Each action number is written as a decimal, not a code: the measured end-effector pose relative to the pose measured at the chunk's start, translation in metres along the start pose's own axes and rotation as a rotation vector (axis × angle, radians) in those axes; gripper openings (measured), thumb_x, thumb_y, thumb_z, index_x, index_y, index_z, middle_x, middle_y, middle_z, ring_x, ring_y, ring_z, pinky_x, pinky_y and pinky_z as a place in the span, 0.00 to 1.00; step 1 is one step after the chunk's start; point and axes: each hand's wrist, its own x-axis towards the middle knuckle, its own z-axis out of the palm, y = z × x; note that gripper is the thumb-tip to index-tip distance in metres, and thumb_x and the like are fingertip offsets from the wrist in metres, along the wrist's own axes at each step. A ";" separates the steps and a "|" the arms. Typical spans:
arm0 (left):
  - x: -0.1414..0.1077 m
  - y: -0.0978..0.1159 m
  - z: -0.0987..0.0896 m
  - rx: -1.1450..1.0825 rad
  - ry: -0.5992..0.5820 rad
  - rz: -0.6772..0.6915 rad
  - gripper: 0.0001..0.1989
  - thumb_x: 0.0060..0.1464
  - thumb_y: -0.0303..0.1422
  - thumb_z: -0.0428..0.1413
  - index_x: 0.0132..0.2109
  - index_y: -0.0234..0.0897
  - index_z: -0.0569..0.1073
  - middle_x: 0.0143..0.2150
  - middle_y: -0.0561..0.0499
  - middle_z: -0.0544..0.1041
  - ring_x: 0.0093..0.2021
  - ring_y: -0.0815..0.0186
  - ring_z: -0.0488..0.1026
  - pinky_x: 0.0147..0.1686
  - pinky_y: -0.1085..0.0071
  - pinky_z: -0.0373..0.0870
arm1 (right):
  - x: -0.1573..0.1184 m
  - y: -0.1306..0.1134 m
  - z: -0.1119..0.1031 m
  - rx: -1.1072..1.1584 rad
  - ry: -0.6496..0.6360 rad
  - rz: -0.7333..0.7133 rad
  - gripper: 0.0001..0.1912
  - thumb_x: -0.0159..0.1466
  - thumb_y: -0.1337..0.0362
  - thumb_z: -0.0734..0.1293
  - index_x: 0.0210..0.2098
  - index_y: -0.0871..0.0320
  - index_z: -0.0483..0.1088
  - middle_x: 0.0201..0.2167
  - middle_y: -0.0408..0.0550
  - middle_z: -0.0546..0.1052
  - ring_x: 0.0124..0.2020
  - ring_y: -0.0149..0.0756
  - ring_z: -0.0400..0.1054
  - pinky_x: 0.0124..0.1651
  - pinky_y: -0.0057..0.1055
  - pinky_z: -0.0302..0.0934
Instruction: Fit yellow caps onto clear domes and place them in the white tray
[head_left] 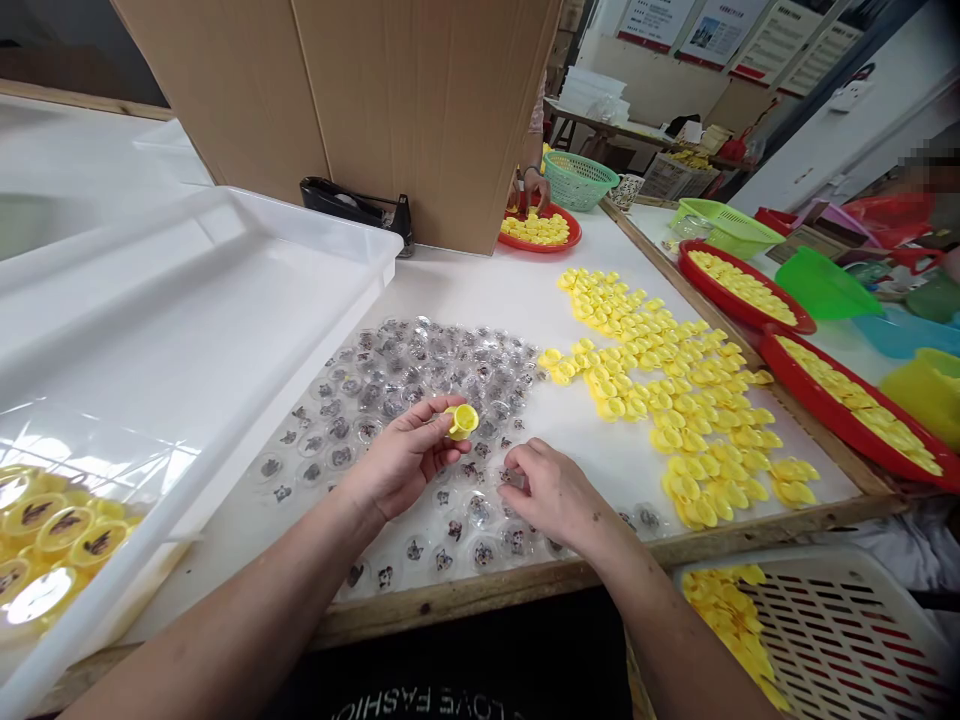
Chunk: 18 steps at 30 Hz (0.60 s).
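Between the thumb and fingers of my left hand (409,450) is a small yellow cup-like piece (465,421), its round opening facing up. My right hand (547,492) is just right of it, low over the clear discs, with thumb and fingertips curled together; whatever it may pinch is too small to make out. Clear round discs with dark printed figures (412,370) cover the middle of the white table (517,285). Many yellow pieces (667,380) lie spread to the right of the discs.
A white tray (330,225) with yellow printed pieces stands at left. Behind are a cardboard box (420,110) and a black tape dispenser (352,205). Red trays (847,395) line the right side. Another person's hands (534,188) work at a red tray beyond the box.
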 end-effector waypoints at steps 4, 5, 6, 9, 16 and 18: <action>-0.001 -0.001 0.002 0.021 0.006 -0.035 0.10 0.57 0.25 0.53 0.46 0.32 0.72 0.36 0.45 0.75 0.28 0.71 0.74 0.24 0.81 0.71 | -0.004 0.006 -0.003 0.046 0.060 -0.054 0.05 0.60 0.73 0.64 0.35 0.58 0.66 0.33 0.45 0.69 0.29 0.32 0.65 0.35 0.29 0.59; -0.001 -0.001 0.003 0.028 0.009 -0.047 0.09 0.57 0.25 0.53 0.46 0.32 0.71 0.35 0.45 0.75 0.27 0.70 0.74 0.24 0.81 0.71 | -0.006 0.007 -0.004 0.064 0.073 -0.073 0.06 0.60 0.72 0.64 0.37 0.58 0.66 0.34 0.45 0.69 0.30 0.32 0.66 0.35 0.29 0.60; -0.001 -0.001 0.004 0.032 0.012 -0.062 0.09 0.58 0.26 0.52 0.46 0.32 0.71 0.35 0.45 0.75 0.28 0.70 0.75 0.24 0.81 0.72 | -0.007 0.009 -0.005 0.078 0.080 -0.087 0.08 0.61 0.71 0.65 0.40 0.58 0.66 0.36 0.46 0.69 0.30 0.32 0.66 0.35 0.29 0.60; -0.002 0.000 0.006 0.033 0.010 -0.078 0.09 0.59 0.27 0.51 0.47 0.33 0.70 0.36 0.43 0.76 0.30 0.66 0.77 0.26 0.79 0.74 | -0.009 0.009 -0.004 0.074 0.034 -0.087 0.10 0.60 0.70 0.67 0.41 0.58 0.66 0.37 0.45 0.67 0.29 0.32 0.65 0.35 0.30 0.61; -0.003 0.002 0.006 -0.007 -0.016 -0.041 0.10 0.59 0.25 0.50 0.47 0.31 0.70 0.38 0.42 0.76 0.33 0.64 0.78 0.31 0.78 0.76 | -0.005 0.000 0.003 -0.007 -0.048 -0.024 0.08 0.57 0.72 0.67 0.36 0.59 0.67 0.35 0.45 0.67 0.27 0.32 0.65 0.34 0.31 0.61; -0.003 0.002 0.005 -0.016 -0.024 -0.048 0.10 0.60 0.25 0.50 0.48 0.30 0.70 0.38 0.42 0.76 0.34 0.64 0.78 0.31 0.78 0.76 | -0.005 0.000 0.003 0.006 -0.036 -0.015 0.08 0.57 0.72 0.66 0.36 0.60 0.66 0.35 0.46 0.68 0.29 0.33 0.66 0.35 0.30 0.62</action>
